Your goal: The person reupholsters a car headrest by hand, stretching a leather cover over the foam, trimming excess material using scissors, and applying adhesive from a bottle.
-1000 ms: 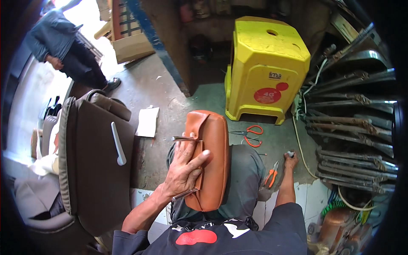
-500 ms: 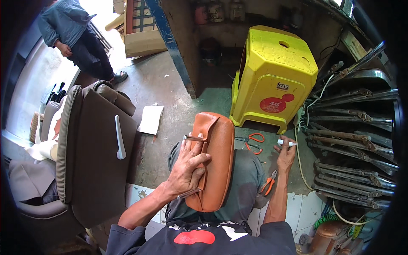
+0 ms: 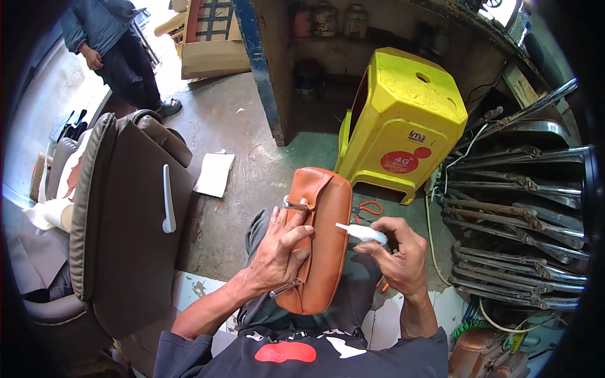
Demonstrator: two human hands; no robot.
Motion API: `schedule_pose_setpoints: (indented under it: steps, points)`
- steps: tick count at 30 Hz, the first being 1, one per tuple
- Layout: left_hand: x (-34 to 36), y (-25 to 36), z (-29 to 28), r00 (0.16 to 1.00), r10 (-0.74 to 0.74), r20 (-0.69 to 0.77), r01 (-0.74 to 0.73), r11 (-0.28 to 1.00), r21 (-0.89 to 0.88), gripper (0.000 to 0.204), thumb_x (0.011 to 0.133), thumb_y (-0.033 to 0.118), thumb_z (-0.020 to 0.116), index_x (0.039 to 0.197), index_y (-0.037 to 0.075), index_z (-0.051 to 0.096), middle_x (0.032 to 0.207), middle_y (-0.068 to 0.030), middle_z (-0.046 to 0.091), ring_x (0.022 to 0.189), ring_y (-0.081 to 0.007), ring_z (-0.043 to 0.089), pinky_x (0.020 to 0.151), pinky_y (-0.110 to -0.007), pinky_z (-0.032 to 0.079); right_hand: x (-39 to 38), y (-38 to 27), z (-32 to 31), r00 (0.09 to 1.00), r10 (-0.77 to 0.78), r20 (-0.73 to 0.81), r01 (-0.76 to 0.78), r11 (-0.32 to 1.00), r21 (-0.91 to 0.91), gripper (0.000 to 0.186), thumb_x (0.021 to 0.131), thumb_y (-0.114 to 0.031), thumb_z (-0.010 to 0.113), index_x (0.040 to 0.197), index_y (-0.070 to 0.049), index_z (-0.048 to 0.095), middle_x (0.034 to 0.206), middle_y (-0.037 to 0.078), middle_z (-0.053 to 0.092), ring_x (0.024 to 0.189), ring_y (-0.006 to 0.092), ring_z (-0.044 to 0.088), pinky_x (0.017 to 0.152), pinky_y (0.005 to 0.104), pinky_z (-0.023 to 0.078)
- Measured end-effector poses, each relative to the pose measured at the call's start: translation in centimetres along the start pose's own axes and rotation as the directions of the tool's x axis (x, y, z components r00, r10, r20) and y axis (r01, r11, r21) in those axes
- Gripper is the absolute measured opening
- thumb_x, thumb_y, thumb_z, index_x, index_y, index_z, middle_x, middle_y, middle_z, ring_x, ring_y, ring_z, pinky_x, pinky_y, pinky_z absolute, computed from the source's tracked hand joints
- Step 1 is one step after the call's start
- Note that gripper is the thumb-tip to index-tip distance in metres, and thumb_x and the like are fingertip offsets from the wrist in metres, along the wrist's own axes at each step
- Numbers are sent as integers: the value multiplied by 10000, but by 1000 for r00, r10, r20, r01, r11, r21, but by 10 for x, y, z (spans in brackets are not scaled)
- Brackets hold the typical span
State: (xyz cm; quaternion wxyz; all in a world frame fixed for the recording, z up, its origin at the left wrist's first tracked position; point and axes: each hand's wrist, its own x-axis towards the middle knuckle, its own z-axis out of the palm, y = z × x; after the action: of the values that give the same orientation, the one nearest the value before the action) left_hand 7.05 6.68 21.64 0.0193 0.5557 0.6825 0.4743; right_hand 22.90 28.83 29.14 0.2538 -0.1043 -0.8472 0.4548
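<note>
A long padded cushion [image 3: 329, 268] in orange-brown leather lies across my lap. My left hand [image 3: 275, 247] grips its left side, the fingers pressing on a folded flap of the cover. Two metal rods stick out on that side, the upper rod [image 3: 295, 206] by my fingertips and the lower rod [image 3: 287, 288] below my palm. My right hand [image 3: 404, 259] is closed on a small white squeeze bottle [image 3: 370, 235] by its rounded end. The bottle's thin nozzle points left, over the cushion's right edge; I cannot tell whether it touches.
Red-handled pliers [image 3: 370, 208] lie on the floor beyond my right hand, partly hidden. A yellow plastic stool [image 3: 403, 120] stands ahead. Metal chair frames [image 3: 517, 214] are stacked at right. A brown upholstered seat [image 3: 129, 233] is at left, near a white sheet [image 3: 215, 175]. Another person [image 3: 116, 57] stands far left.
My right hand has come inward from the right with the white bottle, bringing its nozzle over the cushion. My left hand keeps its grip on the cushion.
</note>
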Motion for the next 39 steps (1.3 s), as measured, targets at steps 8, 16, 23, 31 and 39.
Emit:
schedule_pose_setpoints:
  steps: [8, 16, 23, 31, 39]
  points:
    - [-2, 2, -1, 998, -57, 26, 58, 998, -9, 378, 1061, 264, 585, 1416, 161, 510, 1623, -275, 382, 1514, -621, 185, 1201, -728, 146, 18, -17, 9, 982, -157, 107, 176, 963, -204, 330, 845, -197, 857, 1082, -29, 700, 901, 113, 697, 727, 259, 686, 641, 369, 553]
    - [-4, -2, 2, 999, -33, -8, 33, 999, -33, 369, 1061, 273, 587, 1408, 172, 509, 1613, -270, 403, 1512, -628, 177, 1194, -733, 165, 26, -27, 12, 987, -117, 112, 142, 957, -253, 306, 848, -166, 853, 1089, -25, 728, 894, 109, 694, 725, 235, 682, 625, 352, 546]
    - [-4, -1, 2, 1000, -17, -17, 17, 999, -30, 396, 1057, 272, 596, 1426, 180, 488, 1615, -260, 406, 1516, -619, 181, 1195, -730, 171, 31, -29, 16, 977, -169, 132, 201, 937, -285, 306, 859, -168, 836, 1097, -11, 724, 891, 125, 681, 675, 250, 692, 600, 363, 565]
    - [-3, 1, 1, 999, -33, -32, 32, 999, -39, 379, 1041, 251, 619, 1394, 152, 525, 1606, -251, 428, 1526, -599, 187, 1206, -713, 158, 33, -35, 13, 976, -159, 152, 200, 927, -316, 298, 862, -162, 831, 1098, -12, 727, 888, 127, 679, 651, 245, 687, 586, 368, 563]
    - [-1, 1, 2, 998, -41, -41, 39, 998, -52, 367, 1039, 242, 620, 1378, 136, 529, 1602, -263, 428, 1522, -605, 191, 1207, -707, 160, 31, -40, 12, 988, -56, 146, 98, 949, -301, 273, 843, -162, 851, 1051, -17, 751, 873, 119, 698, 721, 248, 677, 624, 355, 533]
